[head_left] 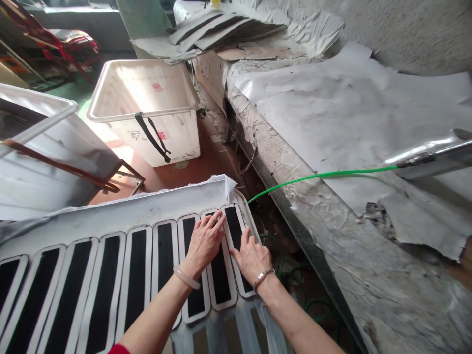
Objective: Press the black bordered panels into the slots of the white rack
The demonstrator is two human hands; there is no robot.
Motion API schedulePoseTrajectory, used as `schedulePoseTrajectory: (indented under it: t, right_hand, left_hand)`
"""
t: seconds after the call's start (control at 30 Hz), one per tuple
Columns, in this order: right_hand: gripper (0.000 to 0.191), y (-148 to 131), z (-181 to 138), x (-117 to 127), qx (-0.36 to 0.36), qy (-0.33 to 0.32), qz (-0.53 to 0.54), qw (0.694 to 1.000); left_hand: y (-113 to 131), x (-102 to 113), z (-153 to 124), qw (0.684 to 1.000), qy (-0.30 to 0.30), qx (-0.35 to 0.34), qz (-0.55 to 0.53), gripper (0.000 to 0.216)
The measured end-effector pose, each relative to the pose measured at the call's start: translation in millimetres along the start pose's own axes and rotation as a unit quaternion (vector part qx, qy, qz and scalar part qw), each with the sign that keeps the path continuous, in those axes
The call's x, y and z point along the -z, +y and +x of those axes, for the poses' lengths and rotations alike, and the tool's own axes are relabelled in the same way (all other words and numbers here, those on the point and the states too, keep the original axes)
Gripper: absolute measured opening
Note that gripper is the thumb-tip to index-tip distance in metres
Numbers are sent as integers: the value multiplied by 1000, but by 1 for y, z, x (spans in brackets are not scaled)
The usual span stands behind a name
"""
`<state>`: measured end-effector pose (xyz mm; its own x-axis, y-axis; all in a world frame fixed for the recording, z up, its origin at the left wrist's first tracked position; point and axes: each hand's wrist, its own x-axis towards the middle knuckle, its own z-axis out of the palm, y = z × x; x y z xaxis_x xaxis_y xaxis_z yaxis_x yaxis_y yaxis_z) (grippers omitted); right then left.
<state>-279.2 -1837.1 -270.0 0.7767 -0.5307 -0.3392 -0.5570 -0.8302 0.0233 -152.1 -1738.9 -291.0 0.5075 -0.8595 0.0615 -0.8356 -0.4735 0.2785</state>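
Note:
A row of long black strips with white rounded borders lies side by side on a pale sheet-covered board. My left hand rests flat with fingers stretched on the second strip from the right end. My right hand lies on the last strip, fingers pressed along its edge. Each wrist carries a bracelet. Neither hand holds anything.
A white plastic bin with a black strap stands on the red floor behind the board. Another white bin is at the left. At the right, a paper-covered workbench carries a metal tool with a green hose.

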Motion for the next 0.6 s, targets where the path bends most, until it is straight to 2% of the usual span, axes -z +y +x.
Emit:
schedulePoseTrajectory:
  t: [0.37,0.6]
  right_hand:
    - [72,3,-5,-10,5,14,3,1000]
    - [71,10,-6,-10,1,-10,40,999]
  left_hand:
    - [-3,-1,1,1000,1,6,-9,53]
    - [-3,4,3,1000,-10,-8,0,50]
